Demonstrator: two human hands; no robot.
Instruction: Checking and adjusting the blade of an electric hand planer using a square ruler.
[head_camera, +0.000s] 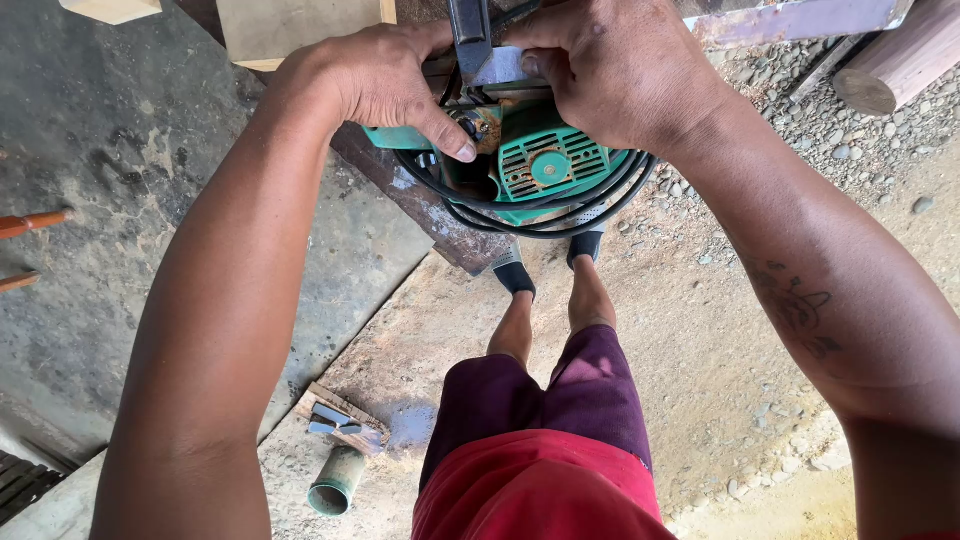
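The concrete floor fills the left side, with gravel at the upper right. A log is cut off by the right edge, and a wooden board by the top. Both forearms reach forward from the bottom corners. The green power tool is held up near the top centre, above the person's feet; most of its body is hidden behind the hands, so its kind is hard to make out. A black cord is looped around it. The left hand grips the tool's left side, thumb pressed on a metal part. The right hand clasps it from above, fingers curled out of sight. A short green pipe lies on the floor below.
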